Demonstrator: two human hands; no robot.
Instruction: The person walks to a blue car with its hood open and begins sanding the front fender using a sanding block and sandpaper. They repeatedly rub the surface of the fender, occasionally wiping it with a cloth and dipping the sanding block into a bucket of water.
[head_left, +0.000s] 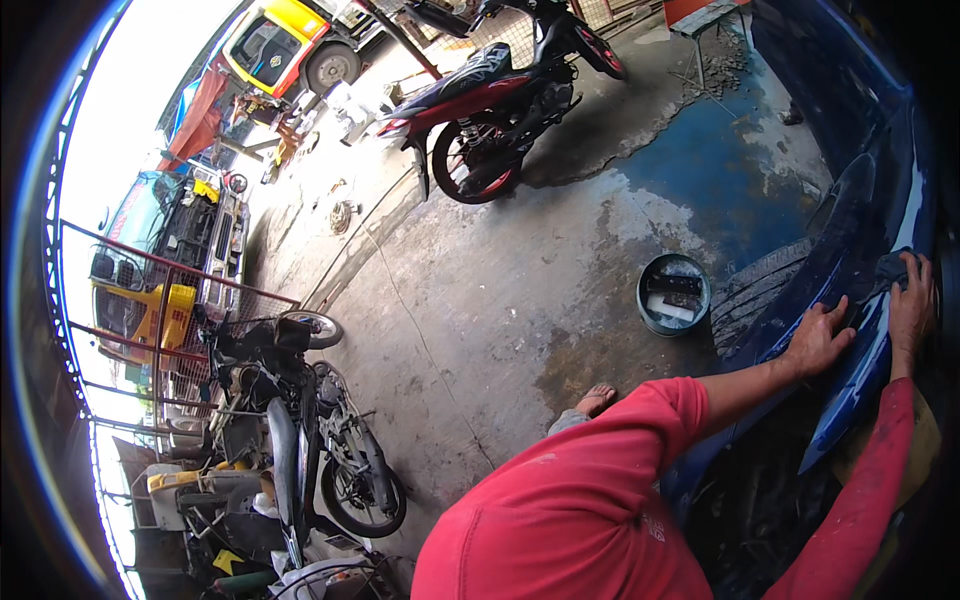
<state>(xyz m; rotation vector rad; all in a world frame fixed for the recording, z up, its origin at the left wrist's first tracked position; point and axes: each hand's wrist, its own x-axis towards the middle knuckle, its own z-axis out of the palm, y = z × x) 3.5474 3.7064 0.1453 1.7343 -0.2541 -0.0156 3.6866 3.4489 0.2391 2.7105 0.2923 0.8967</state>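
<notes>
The left hand (820,338) rests with released fingers on a blue vehicle panel (850,390); the right hand's (911,300) fingers grasp a grey pad (892,268) against it. Beyond are a bucket (655,322) and a red-black motorcycle (495,95).

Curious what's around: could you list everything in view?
Bodywork: panel count unclear, blue, right
Cloth or pad: one, dark grey, right
Bucket: one, teal, floor
Upper motorcycle: one, red-black, top
Lower motorcycle: one, black, left
Truck: one, yellow and red, top left
Parked vehicles: count unclear, teal, yellow, left
Small clutter: uncountable, mixed, left
Shirt: one, red, lower centre
Foot: one, bare, below bucket
Left hand: one, bare, on bodywork
Right hand: one, bare, right edge
</notes>
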